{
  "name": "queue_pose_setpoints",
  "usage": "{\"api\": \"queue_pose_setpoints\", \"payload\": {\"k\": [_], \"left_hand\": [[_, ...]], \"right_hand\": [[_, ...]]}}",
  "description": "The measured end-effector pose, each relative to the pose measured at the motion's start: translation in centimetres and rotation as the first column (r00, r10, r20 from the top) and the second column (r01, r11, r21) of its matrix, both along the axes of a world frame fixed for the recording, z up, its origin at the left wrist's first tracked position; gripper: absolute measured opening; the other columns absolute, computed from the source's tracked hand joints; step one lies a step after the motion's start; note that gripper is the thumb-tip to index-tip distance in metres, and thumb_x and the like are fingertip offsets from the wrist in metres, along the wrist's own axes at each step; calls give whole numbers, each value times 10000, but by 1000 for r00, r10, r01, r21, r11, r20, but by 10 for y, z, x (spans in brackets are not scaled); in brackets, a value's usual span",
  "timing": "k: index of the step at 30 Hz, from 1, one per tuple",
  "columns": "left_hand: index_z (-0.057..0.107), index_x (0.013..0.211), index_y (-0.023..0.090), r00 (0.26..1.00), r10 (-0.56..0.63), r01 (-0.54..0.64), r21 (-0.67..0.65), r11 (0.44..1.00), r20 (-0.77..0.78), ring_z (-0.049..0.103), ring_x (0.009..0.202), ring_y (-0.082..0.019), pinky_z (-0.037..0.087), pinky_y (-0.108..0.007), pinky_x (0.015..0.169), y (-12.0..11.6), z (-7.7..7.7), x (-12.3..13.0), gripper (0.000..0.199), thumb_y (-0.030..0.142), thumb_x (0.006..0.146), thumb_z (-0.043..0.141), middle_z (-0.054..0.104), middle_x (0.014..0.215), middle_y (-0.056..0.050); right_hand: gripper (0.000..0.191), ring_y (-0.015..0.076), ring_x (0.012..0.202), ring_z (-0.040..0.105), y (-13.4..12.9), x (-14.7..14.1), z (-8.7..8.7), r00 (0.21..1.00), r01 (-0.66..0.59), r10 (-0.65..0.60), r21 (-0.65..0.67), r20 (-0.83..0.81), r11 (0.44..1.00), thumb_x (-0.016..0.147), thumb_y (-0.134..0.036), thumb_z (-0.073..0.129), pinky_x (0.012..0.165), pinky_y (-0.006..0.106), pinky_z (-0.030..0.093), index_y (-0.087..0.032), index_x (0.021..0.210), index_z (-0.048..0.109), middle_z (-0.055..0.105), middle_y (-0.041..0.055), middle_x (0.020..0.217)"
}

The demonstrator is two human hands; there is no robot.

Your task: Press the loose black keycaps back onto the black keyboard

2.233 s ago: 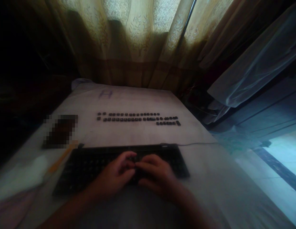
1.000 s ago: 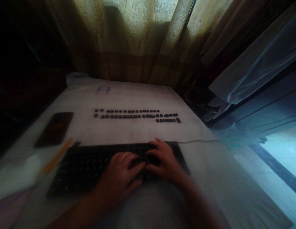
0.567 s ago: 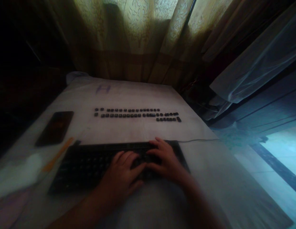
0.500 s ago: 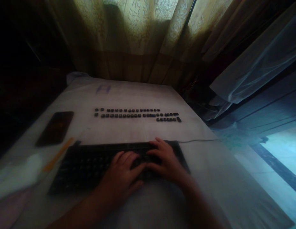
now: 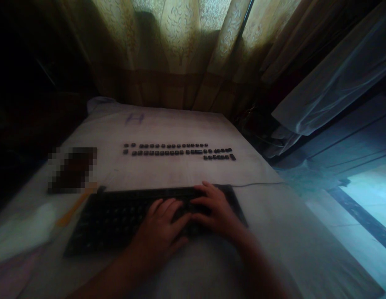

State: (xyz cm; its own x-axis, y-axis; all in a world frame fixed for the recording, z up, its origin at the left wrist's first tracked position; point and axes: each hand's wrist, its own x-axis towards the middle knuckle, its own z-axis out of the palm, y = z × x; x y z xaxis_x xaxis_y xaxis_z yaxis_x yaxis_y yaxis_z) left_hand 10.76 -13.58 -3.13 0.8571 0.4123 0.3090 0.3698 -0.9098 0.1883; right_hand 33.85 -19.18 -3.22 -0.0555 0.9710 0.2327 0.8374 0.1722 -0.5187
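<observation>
A black keyboard (image 5: 115, 220) lies across the near part of the white-covered table. My left hand (image 5: 163, 226) rests over its middle, fingers bent and apart, thumb toward the other hand. Just right of it, my right hand (image 5: 213, 209) is over the right part of the keyboard with spread fingers. The two hands nearly meet, and whatever is between or beneath their fingertips is hidden. Beyond the keyboard, loose black keycaps (image 5: 158, 153) are laid out in rows on the cloth.
A dark pixelated rectangular object (image 5: 74, 169) lies at the left, near an orange strip-like tool (image 5: 75, 207). White material (image 5: 25, 232) and pink cloth (image 5: 17, 270) are at the near left. A cable (image 5: 258, 183) runs right from the keyboard. Curtains (image 5: 180, 41) hang behind the table (image 5: 186, 124).
The view has shifted very slightly. Both hands keep nearly the same place and pose over the keyboard.
</observation>
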Motion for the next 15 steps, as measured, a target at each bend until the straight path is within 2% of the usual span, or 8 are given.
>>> {"api": "queue_pose_setpoints", "payload": {"k": [8, 12, 15], "left_hand": [[608, 1326, 266, 1000, -3, 3, -21, 1000, -4, 511, 1241, -352, 389, -579, 1029, -1, 3, 0, 409, 319, 921, 625, 568, 1359, -139], [605, 1329, 279, 1000, 2, -2, -11, 1000, 14, 506, 1248, -333, 385, -550, 1043, -1, 1, 0, 409, 306, 921, 623, 569, 1358, -118], [606, 1329, 280, 1000, 8, -8, -9, 1000, 18, 508, 1248, -330, 371, -556, 1055, -1, 0, 0, 401, 309, 929, 612, 568, 1363, -116]], "right_hand": [[344, 384, 1374, 446, -3, 3, -1, 999, -37, 37, 27, 11, 999, 767, -256, 795, 1078, 640, 372, -257, 1109, 753, 593, 137, 1393], [372, 345, 1372, 461, -7, 6, 0, 998, -46, 47, 46, -40, 998, 824, -228, 722, 1085, 611, 394, -276, 1193, 714, 600, 118, 1389], [321, 322, 1372, 463, -9, 7, -1, 997, -65, 68, 83, -32, 994, 862, -177, 654, 1084, 598, 400, -306, 1144, 735, 620, 92, 1364]]}}
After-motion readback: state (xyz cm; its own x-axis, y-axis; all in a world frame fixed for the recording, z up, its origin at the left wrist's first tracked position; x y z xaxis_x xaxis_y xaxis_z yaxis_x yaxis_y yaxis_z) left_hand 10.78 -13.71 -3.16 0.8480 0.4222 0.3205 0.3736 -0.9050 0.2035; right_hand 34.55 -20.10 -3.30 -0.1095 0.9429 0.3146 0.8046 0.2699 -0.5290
